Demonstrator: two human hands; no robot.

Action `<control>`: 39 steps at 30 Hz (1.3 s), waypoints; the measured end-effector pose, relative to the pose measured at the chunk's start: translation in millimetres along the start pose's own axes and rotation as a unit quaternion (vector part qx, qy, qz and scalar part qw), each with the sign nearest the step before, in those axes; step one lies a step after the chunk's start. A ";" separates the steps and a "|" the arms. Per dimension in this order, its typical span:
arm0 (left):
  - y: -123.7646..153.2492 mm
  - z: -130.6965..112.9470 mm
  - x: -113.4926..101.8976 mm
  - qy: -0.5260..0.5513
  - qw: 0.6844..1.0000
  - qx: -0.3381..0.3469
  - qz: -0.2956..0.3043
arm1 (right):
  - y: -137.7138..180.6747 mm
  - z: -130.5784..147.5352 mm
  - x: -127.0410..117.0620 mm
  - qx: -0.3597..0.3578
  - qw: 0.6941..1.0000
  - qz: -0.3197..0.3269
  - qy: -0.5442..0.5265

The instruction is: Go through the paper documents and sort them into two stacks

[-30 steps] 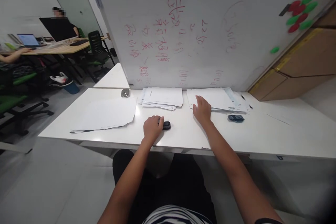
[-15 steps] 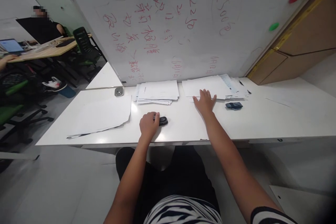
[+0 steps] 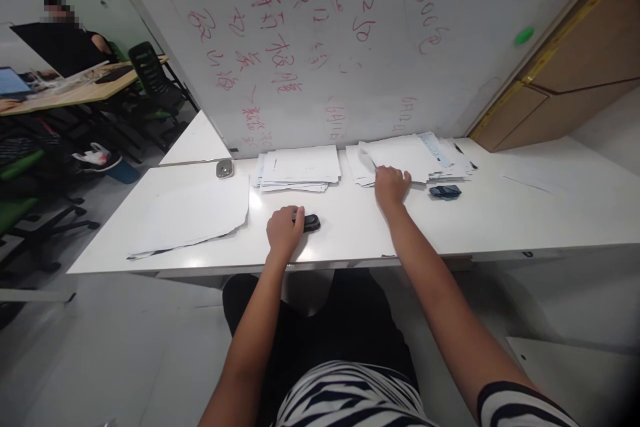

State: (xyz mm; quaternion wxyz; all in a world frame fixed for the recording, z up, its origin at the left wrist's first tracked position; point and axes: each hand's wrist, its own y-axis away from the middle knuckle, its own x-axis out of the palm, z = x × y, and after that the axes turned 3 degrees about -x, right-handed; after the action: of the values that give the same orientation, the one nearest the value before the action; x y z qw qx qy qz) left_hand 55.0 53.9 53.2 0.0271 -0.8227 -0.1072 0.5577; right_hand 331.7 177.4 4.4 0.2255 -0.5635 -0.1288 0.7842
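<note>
Remote: Since the picture of half a second ago, the right hand [image 3: 391, 185] has changed. Its fingers lay spread flat then; now they are drawn together and curled on the near edge of the right paper stack [image 3: 420, 155]. The top sheets there sit skewed, with one corner raised just left of the knuckles.

Desk: Is it pinching a sheet?

Remote: I cannot tell. From my feed the thumb and fingertips are hidden under the back of the hand.

Desk: And the other one?

Remote: I see the left hand [image 3: 283, 230] where it was, low on the white table [image 3: 500, 227] near the front edge. Its fingers are clenched over the left end of a small black device [image 3: 313, 222], and the right end of that sticks out past the knuckles.

Desk: What lies around them?

Remote: I have a middle paper stack [image 3: 300, 165] beyond the left hand, at the foot of a whiteboard [image 3: 350, 80] covered in red writing. Some large loose sheets [image 3: 195, 213] lie well to the left, with a small silver object [image 3: 225, 169] by their far corner. A dark flat object [image 3: 445, 191] sits just right of the right hand, at the near edge of the right paper stack. Far off to the left, another person [image 3: 65, 47] sits at a wooden desk.
</note>
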 end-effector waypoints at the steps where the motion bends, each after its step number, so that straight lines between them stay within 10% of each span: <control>1: 0.1 0.3 0.0 0.001 1.000 0.000 -0.002 | 0.0 -0.1 0.3 -0.001 1.000 -0.006 0.002; 18: 1.2 5.2 15.9 -0.110 0.992 -0.004 -0.055 | 11.1 10.2 -15.6 -0.101 0.987 -0.108 -0.057; 27: -21.5 41.4 -19.1 -0.119 0.982 -0.072 -0.128 | 51.5 54.7 -26.6 -0.476 0.868 0.036 -0.134; 33: 44.9 -1.3 -57.1 0.024 0.991 0.088 -0.102 | 77.5 79.4 -43.4 -0.568 0.812 0.053 -0.125; 39: 130.3 15.5 -29.0 0.262 0.956 -0.114 -0.067 | 167.2 76.4 -90.4 -0.503 0.843 0.122 -0.145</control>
State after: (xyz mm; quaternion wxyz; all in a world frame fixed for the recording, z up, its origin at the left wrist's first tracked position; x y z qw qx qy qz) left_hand 49.4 -80.3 52.4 -0.0021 -0.9285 -0.2142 0.3034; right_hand 248.6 -8.4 28.1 -0.2079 -0.4903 -0.4667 0.7061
